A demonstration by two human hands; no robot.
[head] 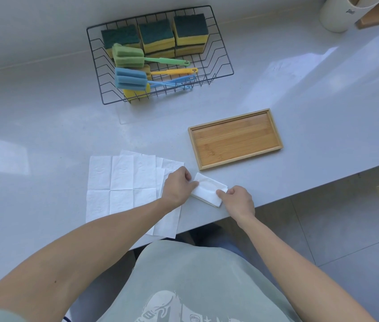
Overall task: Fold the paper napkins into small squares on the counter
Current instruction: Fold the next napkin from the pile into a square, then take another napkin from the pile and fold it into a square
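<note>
A white paper napkin (207,190), folded into a narrow rectangle, lies on the grey counter (44,126) near its front edge. My left hand (177,185) pinches its left end and my right hand (238,201) pinches its right corner. To the left, several unfolded white napkins (123,184) lie spread flat and overlapping, partly covered by my left forearm.
An empty bamboo tray (235,138) sits just beyond the folded napkin. A black wire basket (218,66) at the back holds sponges and sponge brushes. A white mug (337,17) stands at the far right. The counter edge runs diagonally at right, above a tiled floor.
</note>
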